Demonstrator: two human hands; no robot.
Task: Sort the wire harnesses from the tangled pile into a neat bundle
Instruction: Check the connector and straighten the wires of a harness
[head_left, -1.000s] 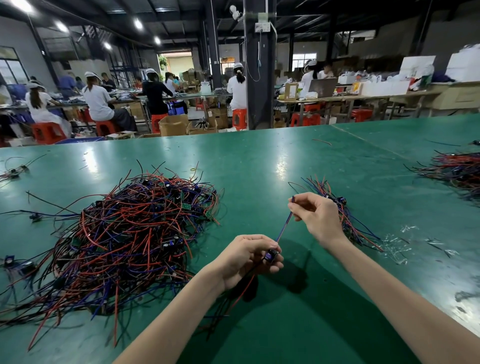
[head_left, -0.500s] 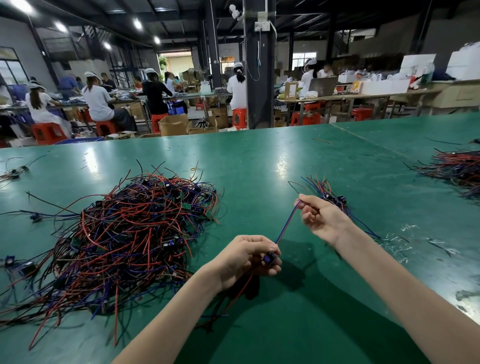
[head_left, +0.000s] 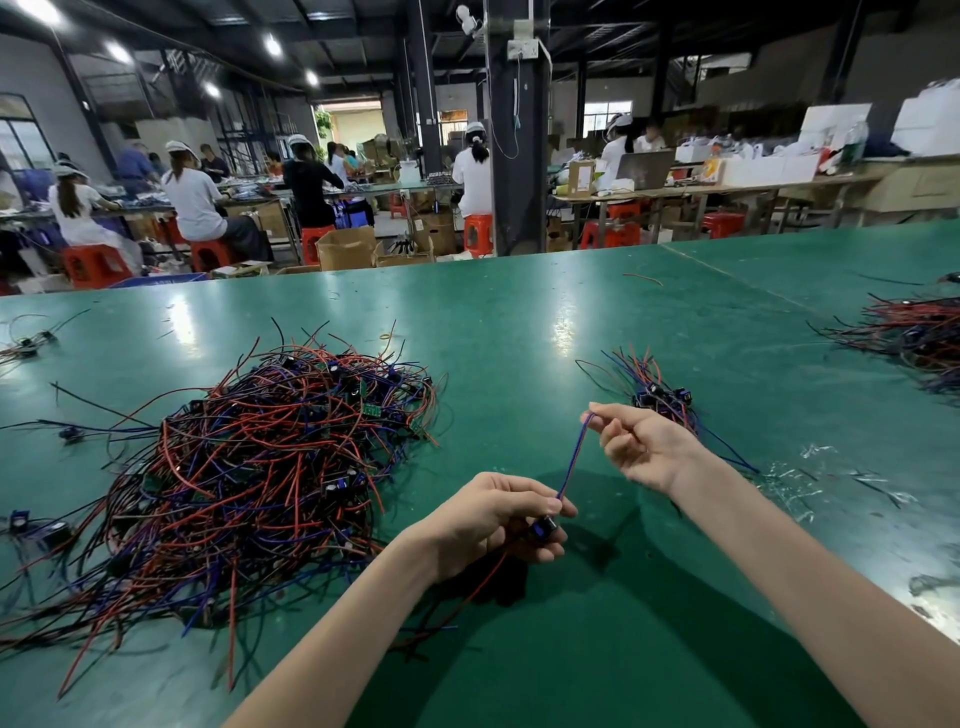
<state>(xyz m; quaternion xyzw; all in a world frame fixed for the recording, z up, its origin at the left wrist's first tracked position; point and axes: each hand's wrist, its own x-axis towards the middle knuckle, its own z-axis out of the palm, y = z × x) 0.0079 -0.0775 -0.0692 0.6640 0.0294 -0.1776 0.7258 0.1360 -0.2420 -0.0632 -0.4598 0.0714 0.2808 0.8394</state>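
A big tangled pile (head_left: 260, 467) of red, blue and black wire harnesses lies on the green table at the left. A small sorted bundle (head_left: 660, 392) lies at centre right, just behind my right hand. My left hand (head_left: 498, 522) grips the small black connector of one harness (head_left: 571, 457), with its red wire trailing down below the hand. My right hand (head_left: 641, 441) pinches the far end of that harness's blue and red wires, which run taut between the two hands above the table.
The green table (head_left: 597, 322) stretches far back. Another wire heap (head_left: 914, 338) sits at the right edge, loose harnesses (head_left: 31, 343) at the far left. Scraps of clear plastic (head_left: 826, 483) lie right of my right wrist. People work at benches beyond the table.
My right hand has slid along the wires and turned palm-up, pulling them taut a little to the right. My left hand has stayed in place on the connector.
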